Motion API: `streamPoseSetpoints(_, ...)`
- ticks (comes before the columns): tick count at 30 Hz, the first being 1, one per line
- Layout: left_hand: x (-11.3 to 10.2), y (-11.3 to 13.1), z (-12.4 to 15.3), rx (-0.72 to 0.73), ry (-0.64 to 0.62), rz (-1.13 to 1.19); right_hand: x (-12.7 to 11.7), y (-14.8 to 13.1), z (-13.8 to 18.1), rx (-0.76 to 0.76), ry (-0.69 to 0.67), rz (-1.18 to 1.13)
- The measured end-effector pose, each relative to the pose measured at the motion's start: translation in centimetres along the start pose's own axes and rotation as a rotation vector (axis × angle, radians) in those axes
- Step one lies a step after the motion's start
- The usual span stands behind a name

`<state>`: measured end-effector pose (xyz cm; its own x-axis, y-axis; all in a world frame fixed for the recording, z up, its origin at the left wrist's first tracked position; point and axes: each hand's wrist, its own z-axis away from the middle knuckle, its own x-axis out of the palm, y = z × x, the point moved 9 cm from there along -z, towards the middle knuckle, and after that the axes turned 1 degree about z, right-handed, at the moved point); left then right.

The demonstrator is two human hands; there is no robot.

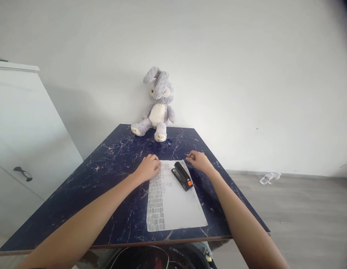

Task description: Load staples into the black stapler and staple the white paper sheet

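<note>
The person is sitting at a dark blue, marble-patterned bench (106, 179) and reaching both bare arms forward to the far end of a sheet of paper (176, 209), which is lying flat near the front edge, its long side running away from the body. The left hand (148, 168) is resting on the far left corner of the sheet with its fingers curled under; whether it is gripping the edge or only pressing down on it cannot be told, though either way it seems to be pinning that corner in place. The right hand (200, 160) is sitting at the far right corner with thumb and forefinger drawn together in a pinch, but what they are closing on, the corner itself or something small beside it, is too tiny to make out. A black stapler (182, 175) with an orange tip is lying slantwise on the upper right part of the sheet, between the two hands and touched by neither; placed there, it is likely weighing the sheet down and staying within easy reach. A grey plush rabbit (158, 106) is sitting at the far edge, leaning against the wall, well clear of the paper. A white cabinet (22, 123) is standing to the left, and a plastic bottle (270, 178) is lying on the floor at the right.
</note>
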<state>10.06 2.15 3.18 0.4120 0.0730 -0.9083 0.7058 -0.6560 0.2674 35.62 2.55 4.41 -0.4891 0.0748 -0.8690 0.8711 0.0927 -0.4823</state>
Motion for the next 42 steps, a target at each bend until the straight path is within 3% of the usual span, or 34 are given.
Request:
streamPoseSetpoints(3, 1.1, 1.6, 0.6, 0.087, -0.124, -0.088, -0.2, 1.9, -1.4, -0.045, 0.171, 0.18)
streamPoseSetpoints(8, 3.5, 3.1, 2.1, 0.222, -0.463, -0.003, 1.2, 4.4, -2.9, -0.064, 0.17, 0.183)
streamPoseSetpoints(10, 3.8, 3.1, 2.5, 0.223, -0.541, 0.025, 1.6, 4.8, -3.5, -0.064, 0.189, 0.183)
streamPoseSetpoints(16, 4.1, 3.2, 2.6, 0.221, -0.583, 0.043, 2.4, 3.8, -4.2, -0.107, 0.306, 0.139)
streamPoseSetpoints(22, 5.3, 5.5, 1.8, 0.209, -0.555, 0.008, 2.0, 2.9, -3.9, -0.183, 0.42, 0.144)
streamPoseSetpoints(31, 6.5, 7.9, -0.1, 0.186, -0.511, 0.007, 3.5, 2.5, -4.5, -0.311, 0.206, 0.123)
streamPoseSetpoints(35, 7.7, 8.0, -1.1, 0.029, -0.408, 0.029, 3.0, 2.9, -4.0, -0.352, 0.179, 0.104)
streamPoseSetpoints(39, 8.8, 8.0, -1.3, 0.008, -0.377, 0.005, 6.5, 1.7, -3.3, -0.34, -0.077, 0.2)
streamPoseSetpoints(42, 8.1, 6.4, -0.6, 0.025, -0.379, -0.023, 8.9, -0.1, -2.9, -0.271, -0.187, 0.309)
